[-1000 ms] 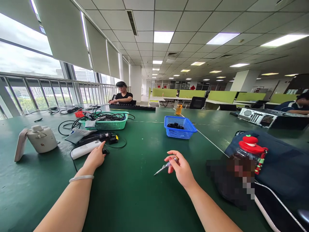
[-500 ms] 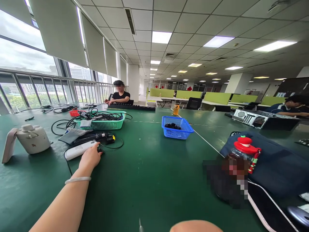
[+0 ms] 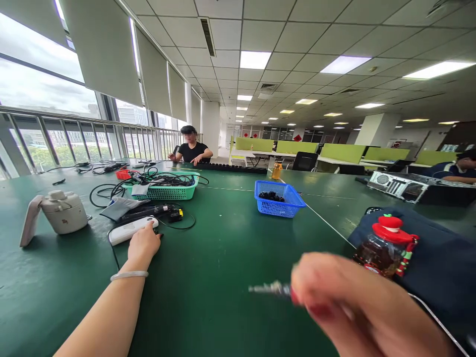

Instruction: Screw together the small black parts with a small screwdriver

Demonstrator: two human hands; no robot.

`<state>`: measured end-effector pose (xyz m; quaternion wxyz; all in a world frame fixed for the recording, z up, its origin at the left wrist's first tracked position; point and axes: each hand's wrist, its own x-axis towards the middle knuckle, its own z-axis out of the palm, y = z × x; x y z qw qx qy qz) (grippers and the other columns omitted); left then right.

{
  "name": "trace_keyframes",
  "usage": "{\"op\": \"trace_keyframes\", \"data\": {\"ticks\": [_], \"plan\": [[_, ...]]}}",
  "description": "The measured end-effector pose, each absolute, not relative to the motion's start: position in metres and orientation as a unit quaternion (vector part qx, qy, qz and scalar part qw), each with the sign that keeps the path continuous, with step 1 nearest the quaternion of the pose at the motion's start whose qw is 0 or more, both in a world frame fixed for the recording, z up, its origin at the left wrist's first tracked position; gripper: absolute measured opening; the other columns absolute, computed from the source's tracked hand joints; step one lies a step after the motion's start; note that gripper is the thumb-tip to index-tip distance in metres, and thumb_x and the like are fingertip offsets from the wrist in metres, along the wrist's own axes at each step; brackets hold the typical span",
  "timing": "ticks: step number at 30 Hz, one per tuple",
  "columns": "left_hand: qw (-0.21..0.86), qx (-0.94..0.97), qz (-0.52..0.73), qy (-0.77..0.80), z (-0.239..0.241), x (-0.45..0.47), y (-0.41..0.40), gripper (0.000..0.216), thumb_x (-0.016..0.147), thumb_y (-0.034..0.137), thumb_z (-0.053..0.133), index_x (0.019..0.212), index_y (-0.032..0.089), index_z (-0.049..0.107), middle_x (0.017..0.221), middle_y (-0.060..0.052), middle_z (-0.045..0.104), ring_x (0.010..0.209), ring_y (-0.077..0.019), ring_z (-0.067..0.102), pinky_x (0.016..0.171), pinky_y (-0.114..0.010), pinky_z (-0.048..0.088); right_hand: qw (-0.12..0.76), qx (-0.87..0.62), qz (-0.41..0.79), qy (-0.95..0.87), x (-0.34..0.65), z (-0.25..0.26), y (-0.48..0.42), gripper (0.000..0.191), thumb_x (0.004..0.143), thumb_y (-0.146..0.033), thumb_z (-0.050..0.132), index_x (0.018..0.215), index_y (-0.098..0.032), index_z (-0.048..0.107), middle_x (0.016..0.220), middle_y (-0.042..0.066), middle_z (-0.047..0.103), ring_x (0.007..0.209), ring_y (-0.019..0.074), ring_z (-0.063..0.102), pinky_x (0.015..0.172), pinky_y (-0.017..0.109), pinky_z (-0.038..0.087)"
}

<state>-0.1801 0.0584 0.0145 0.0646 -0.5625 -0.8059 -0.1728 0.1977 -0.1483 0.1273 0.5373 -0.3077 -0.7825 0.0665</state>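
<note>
My left hand (image 3: 144,244) rests on the green table beside the near end of a long white device (image 3: 130,232). Its fingers are bent down against a small dark thing, mostly hidden under them. In front of me, raised above the tabletop, my right hand (image 3: 334,292) is closed around a thin pointed metal tool, perhaps a screwdriver (image 3: 266,289). The tool's tip points left; its rear part is hidden in the hand, and motion blurs both. Just beyond the left hand lie a black cable plug with yellow (image 3: 177,214) and a grey cloth (image 3: 121,207).
A green basket (image 3: 171,193) of tangled cables and a blue basket (image 3: 280,210) with black pieces stand farther back. A white jug (image 3: 65,213) is left; a red-lidded jar (image 3: 386,245) stands on the right. A person (image 3: 191,148) sits across the table.
My right hand has risen into view from the bottom edge, bringing the pointed tool up and forward. The left hand stays by the white device. The view has shifted slightly left.
</note>
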Motion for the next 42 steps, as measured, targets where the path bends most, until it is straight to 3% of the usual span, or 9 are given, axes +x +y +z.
{"op": "trace_keyframes", "data": {"ticks": [4, 7, 10, 14, 23, 30, 37, 42], "plan": [[0.060, -0.617, -0.230, -0.750, 0.031, -0.135, 0.046, 0.052, 0.087, 0.028, 0.052, 0.137, 0.012, 0.043, 0.118, -0.019, 0.064, 0.110, -0.0314, 0.061, 0.091, -0.040, 0.047, 0.621, -0.309, 0.215, -0.687, 0.195, 0.096, -0.072, 0.027, 0.090, -0.033, 0.060, 0.117, -0.031, 0.058, 0.082, -0.001, 0.063, 0.058, 0.0123, 0.056, 0.057, 0.029, 0.050], [-0.028, -0.727, -0.263, -0.634, 0.035, -0.073, 0.023, 0.048, 0.084, 0.023, 0.057, 0.132, 0.019, 0.048, 0.116, -0.011, 0.066, 0.107, -0.0242, 0.062, 0.094, -0.033, 0.046, 0.692, -0.338, 0.315, -0.555, 0.200, 0.054, -0.028, 0.028, 0.081, -0.037, 0.069, 0.105, -0.025, 0.059, 0.084, 0.000, 0.064, 0.057, 0.0112, 0.056, 0.056, 0.028, 0.050], [-0.100, -0.803, -0.255, -0.529, 0.027, -0.012, -0.002, 0.048, 0.082, 0.021, 0.060, 0.129, 0.023, 0.052, 0.119, -0.008, 0.064, 0.108, -0.0235, 0.061, 0.095, -0.033, 0.045, 0.720, -0.372, 0.332, -0.483, 0.209, 0.026, -0.015, 0.032, 0.076, -0.041, 0.073, 0.097, -0.021, 0.058, 0.087, 0.004, 0.068, 0.059, 0.0127, 0.058, 0.057, 0.029, 0.050], [-0.156, -0.827, -0.239, -0.485, 0.015, 0.032, -0.015, 0.046, 0.079, 0.023, 0.063, 0.125, 0.022, 0.056, 0.117, -0.008, 0.065, 0.108, -0.0256, 0.060, 0.096, -0.036, 0.045, 0.729, -0.383, 0.289, -0.488, 0.217, 0.020, -0.023, 0.028, 0.083, -0.044, 0.066, 0.093, -0.020, 0.055, 0.088, 0.005, 0.069, 0.055, 0.0118, 0.055, 0.056, 0.030, 0.050], [-0.219, -0.839, -0.256, -0.428, -0.001, 0.035, 0.001, 0.027, 0.078, 0.018, 0.062, 0.104, 0.022, 0.069, 0.106, -0.005, 0.069, 0.100, -0.0214, 0.062, 0.093, -0.033, 0.046, 0.604, -0.412, 0.136, -0.669, 0.202, 0.014, -0.034, 0.014, 0.098, -0.032, 0.044, 0.095, -0.022, 0.054, 0.068, -0.001, 0.059, 0.054, 0.0125, 0.056, 0.056, 0.026, 0.048], [-0.226, -0.852, -0.269, -0.387, -0.008, 0.032, 0.004, 0.018, 0.081, 0.020, 0.056, 0.094, 0.020, 0.069, 0.095, -0.003, 0.070, 0.089, -0.0189, 0.063, 0.085, -0.031, 0.049, 0.517, -0.341, 0.069, -0.782, 0.179, 0.025, -0.057, 0.016, 0.091, -0.016, 0.047, 0.104, -0.023, 0.054, 0.085, 0.003, 0.066, 0.072, 0.0153, 0.063, 0.066, 0.025, 0.051], [-0.243, -0.857, -0.252, -0.378, -0.006, 0.028, 0.006, 0.052, 0.073, 0.029, 0.064, 0.123, 0.017, 0.058, 0.115, -0.009, 0.068, 0.106, -0.0243, 0.062, 0.096, -0.036, 0.046, 0.466, -0.282, 0.035, -0.838, 0.163, 0.023, -0.065, 0.014, 0.087, -0.011, 0.047, 0.092, -0.022, 0.054, 0.074, 0.001, 0.061, 0.063, 0.0153, 0.054, 0.061, 0.027, 0.046], [-0.242, -0.859, -0.259, -0.369, -0.006, 0.028, 0.006, 0.042, 0.072, 0.029, 0.064, 0.113, 0.019, 0.064, 0.109, -0.006, 0.070, 0.101, -0.0236, 0.063, 0.091, -0.034, 0.047, 0.477, -0.284, 0.042, -0.831, 0.165, 0.024, -0.066, 0.013, 0.087, -0.011, 0.046, 0.089, -0.022, 0.053, 0.072, 0.001, 0.058, 0.064, 0.0153, 0.054, 0.061, 0.027, 0.045]]}}
